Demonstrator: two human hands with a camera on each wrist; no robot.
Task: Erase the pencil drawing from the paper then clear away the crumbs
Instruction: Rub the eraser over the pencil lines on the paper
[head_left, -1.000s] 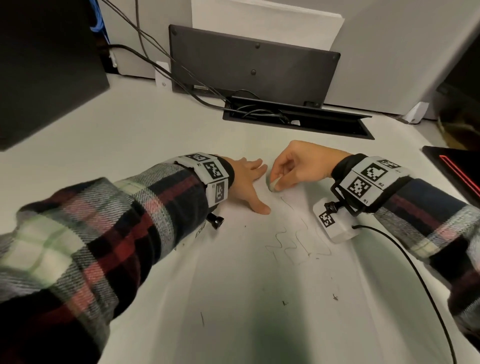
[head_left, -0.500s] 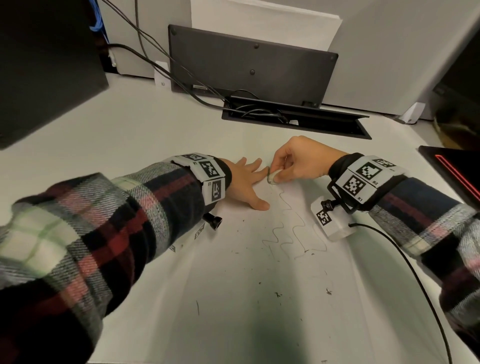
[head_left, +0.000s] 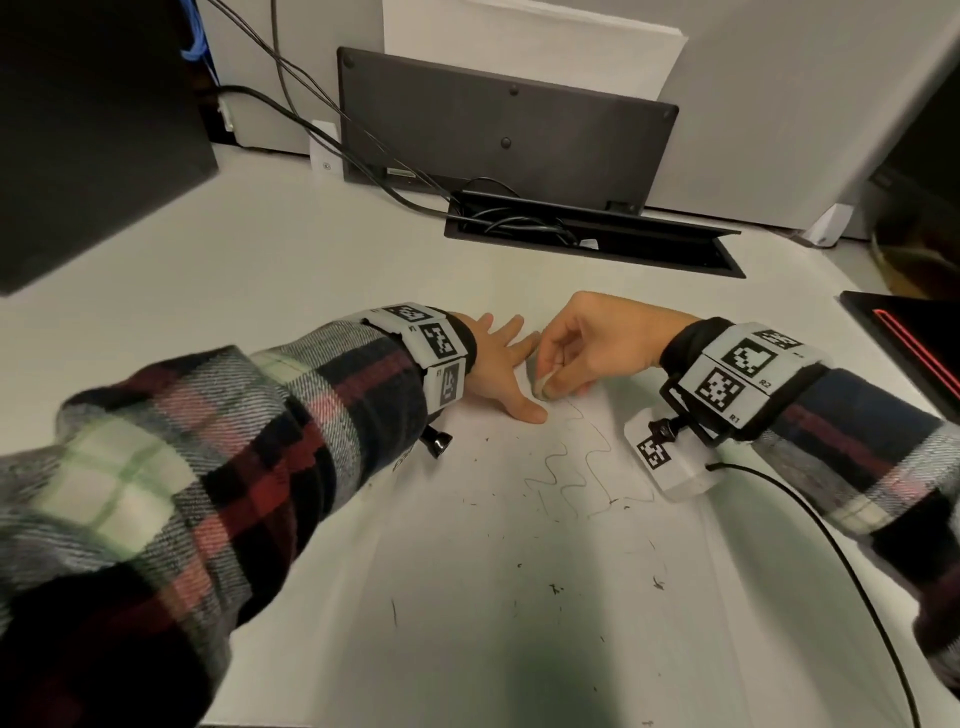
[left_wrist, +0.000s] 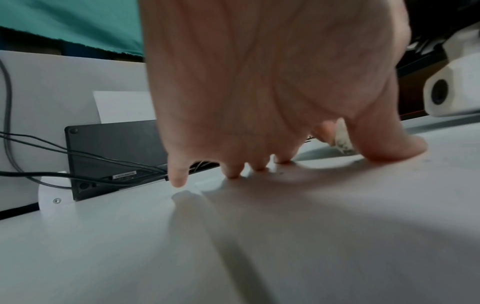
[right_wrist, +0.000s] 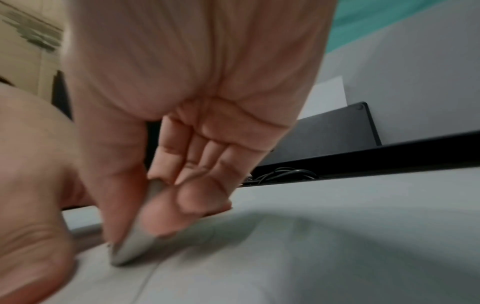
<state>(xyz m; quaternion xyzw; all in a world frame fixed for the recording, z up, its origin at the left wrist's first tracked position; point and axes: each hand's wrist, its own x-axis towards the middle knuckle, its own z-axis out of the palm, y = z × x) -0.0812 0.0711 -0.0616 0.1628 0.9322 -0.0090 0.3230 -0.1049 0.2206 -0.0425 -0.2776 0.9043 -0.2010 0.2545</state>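
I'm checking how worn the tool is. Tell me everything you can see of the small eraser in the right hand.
The small pale grey-white eraser looks like a flattened, rounded-edged rubber piece, smudged dark at its tip. The right hand pinches it between thumb and fingers, tilted, with the lower end pressed on the white paper sheet at the far end of the wavy pencil line. It sits right beside the left hand's thumb. Most of it is hidden by fingers.
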